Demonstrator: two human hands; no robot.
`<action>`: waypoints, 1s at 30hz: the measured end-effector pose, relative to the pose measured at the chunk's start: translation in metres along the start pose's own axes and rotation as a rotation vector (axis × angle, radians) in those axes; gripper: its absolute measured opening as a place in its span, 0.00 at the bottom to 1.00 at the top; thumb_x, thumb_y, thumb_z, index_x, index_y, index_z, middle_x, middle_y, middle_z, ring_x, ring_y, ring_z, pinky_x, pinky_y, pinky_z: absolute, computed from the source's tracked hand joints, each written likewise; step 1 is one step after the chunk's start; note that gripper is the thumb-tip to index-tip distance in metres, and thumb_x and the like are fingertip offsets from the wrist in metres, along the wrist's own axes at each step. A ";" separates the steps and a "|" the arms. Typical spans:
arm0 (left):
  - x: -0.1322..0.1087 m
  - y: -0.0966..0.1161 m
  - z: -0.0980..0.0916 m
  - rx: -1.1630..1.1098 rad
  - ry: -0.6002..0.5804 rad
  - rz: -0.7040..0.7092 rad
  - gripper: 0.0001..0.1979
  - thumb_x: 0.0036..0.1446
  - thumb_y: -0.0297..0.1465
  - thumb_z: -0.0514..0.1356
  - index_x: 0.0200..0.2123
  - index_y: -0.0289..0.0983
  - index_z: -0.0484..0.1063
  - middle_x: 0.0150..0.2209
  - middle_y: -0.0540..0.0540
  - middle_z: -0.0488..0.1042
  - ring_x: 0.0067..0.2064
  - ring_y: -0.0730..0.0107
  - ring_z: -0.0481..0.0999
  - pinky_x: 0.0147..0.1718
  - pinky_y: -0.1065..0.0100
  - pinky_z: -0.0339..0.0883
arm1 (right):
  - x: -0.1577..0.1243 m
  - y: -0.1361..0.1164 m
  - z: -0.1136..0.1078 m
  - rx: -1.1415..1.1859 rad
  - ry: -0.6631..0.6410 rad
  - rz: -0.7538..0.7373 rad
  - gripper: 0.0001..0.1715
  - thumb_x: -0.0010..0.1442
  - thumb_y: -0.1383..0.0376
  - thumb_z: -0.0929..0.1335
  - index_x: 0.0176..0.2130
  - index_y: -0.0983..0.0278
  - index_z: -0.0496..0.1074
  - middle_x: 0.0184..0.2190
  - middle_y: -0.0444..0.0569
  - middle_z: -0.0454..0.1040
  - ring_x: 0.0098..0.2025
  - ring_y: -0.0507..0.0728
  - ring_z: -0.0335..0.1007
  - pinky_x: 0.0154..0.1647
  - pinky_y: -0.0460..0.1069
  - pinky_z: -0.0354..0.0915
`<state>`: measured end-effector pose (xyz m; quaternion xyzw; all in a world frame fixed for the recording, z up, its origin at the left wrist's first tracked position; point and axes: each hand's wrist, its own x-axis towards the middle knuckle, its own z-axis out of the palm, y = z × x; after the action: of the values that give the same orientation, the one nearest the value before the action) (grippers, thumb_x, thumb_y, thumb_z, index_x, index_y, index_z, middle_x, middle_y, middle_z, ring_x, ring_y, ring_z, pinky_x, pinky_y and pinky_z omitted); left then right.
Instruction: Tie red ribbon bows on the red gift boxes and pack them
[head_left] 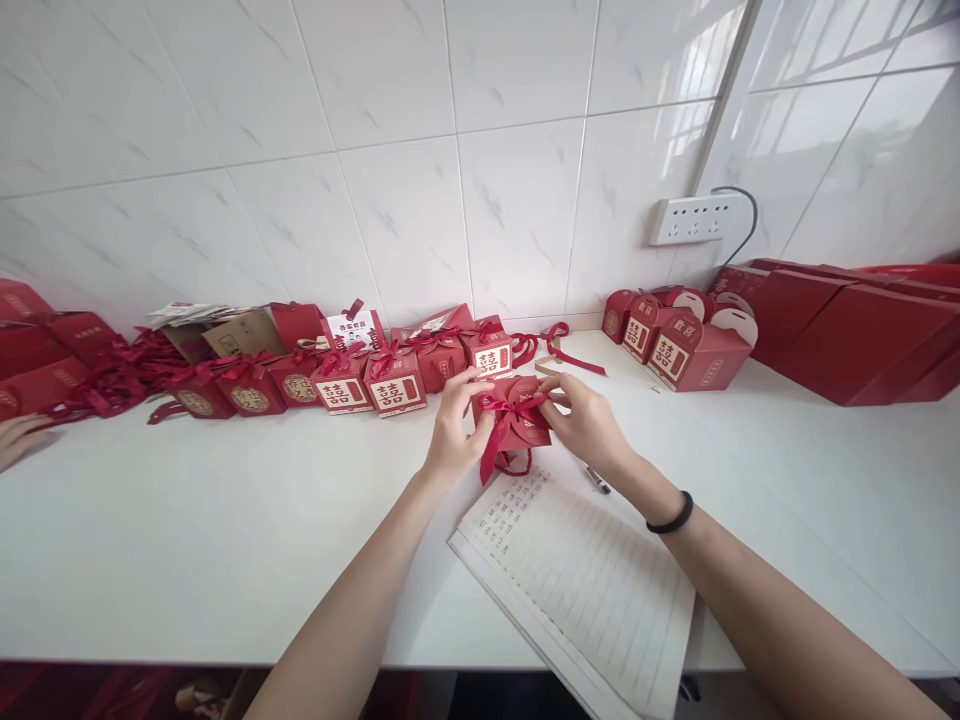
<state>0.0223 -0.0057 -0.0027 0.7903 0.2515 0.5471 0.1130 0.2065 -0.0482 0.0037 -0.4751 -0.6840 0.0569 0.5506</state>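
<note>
A small red gift box [525,436] stands on the white table just beyond the notebook, with a red ribbon [508,405] tied in a bow across its front. At the box's left side, my left hand [455,425] is closed, its thumb and fingers on the ribbon's left loop. From the right, my right hand [583,415] pinches the bow's right loop between thumb and fingertips. One ribbon tail hangs down at the left of the box. A twisted red cord [516,466] lies in front of it. A black band circles my right wrist.
Several ribboned red boxes [396,385] line the wall to the left. Handled boxes [701,355] and large red bags [847,330] stand at the right. An open notebook [592,590] overhangs the front edge beside a pen [598,480]. Another person's hand [21,438] shows far left.
</note>
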 end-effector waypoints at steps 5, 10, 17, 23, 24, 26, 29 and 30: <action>0.001 -0.002 0.001 0.048 0.059 0.047 0.05 0.55 0.25 0.57 0.35 0.38 0.68 0.45 0.44 0.69 0.50 0.64 0.71 0.47 0.58 0.69 | 0.000 -0.001 -0.001 -0.004 0.006 0.009 0.03 0.55 0.66 0.61 0.33 0.62 0.63 0.38 0.50 0.73 0.38 0.56 0.72 0.43 0.57 0.73; 0.000 0.000 0.000 0.080 0.086 0.094 0.04 0.55 0.24 0.57 0.34 0.38 0.66 0.43 0.44 0.69 0.48 0.65 0.71 0.44 0.59 0.70 | 0.000 -0.003 -0.001 -0.023 0.006 0.016 0.03 0.54 0.66 0.61 0.32 0.62 0.63 0.36 0.50 0.73 0.37 0.56 0.72 0.43 0.57 0.73; 0.001 0.003 -0.001 0.124 0.142 0.219 0.07 0.53 0.22 0.57 0.34 0.38 0.66 0.42 0.44 0.70 0.46 0.65 0.73 0.40 0.63 0.71 | 0.000 -0.004 0.000 -0.023 -0.007 0.042 0.04 0.54 0.66 0.61 0.32 0.62 0.63 0.36 0.50 0.73 0.36 0.56 0.73 0.44 0.57 0.72; 0.001 0.004 0.001 0.117 0.204 0.127 0.07 0.52 0.22 0.58 0.28 0.37 0.62 0.39 0.46 0.71 0.44 0.66 0.74 0.39 0.64 0.70 | -0.001 -0.004 0.000 -0.010 -0.018 0.073 0.04 0.54 0.66 0.61 0.33 0.62 0.63 0.37 0.50 0.73 0.37 0.57 0.73 0.41 0.56 0.73; 0.001 0.004 0.002 0.115 0.206 0.105 0.07 0.52 0.22 0.57 0.27 0.37 0.61 0.39 0.46 0.71 0.45 0.66 0.74 0.38 0.65 0.70 | -0.001 -0.004 0.000 -0.013 -0.021 0.068 0.04 0.54 0.66 0.61 0.33 0.62 0.64 0.37 0.50 0.73 0.37 0.57 0.73 0.42 0.56 0.72; 0.000 0.004 0.002 0.120 0.205 0.062 0.07 0.52 0.22 0.57 0.27 0.38 0.61 0.39 0.46 0.71 0.45 0.66 0.74 0.35 0.67 0.70 | -0.001 -0.004 0.000 -0.022 -0.023 0.053 0.04 0.54 0.66 0.61 0.32 0.62 0.64 0.37 0.50 0.73 0.37 0.57 0.73 0.43 0.56 0.72; 0.000 0.003 0.001 0.145 0.188 0.043 0.06 0.51 0.23 0.57 0.28 0.38 0.62 0.39 0.46 0.71 0.44 0.67 0.74 0.34 0.67 0.70 | -0.001 -0.004 0.000 -0.022 -0.026 0.068 0.04 0.54 0.66 0.61 0.33 0.62 0.64 0.37 0.50 0.73 0.37 0.56 0.73 0.43 0.56 0.72; 0.000 0.003 0.000 0.150 0.174 0.060 0.06 0.51 0.23 0.58 0.28 0.38 0.62 0.39 0.46 0.71 0.44 0.66 0.74 0.34 0.67 0.70 | -0.001 -0.004 0.000 -0.020 -0.026 0.075 0.04 0.54 0.66 0.61 0.33 0.62 0.64 0.37 0.50 0.73 0.36 0.56 0.73 0.42 0.56 0.72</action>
<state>0.0233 -0.0079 -0.0018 0.7532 0.2770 0.5965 0.0148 0.2043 -0.0511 0.0054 -0.5050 -0.6735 0.0766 0.5343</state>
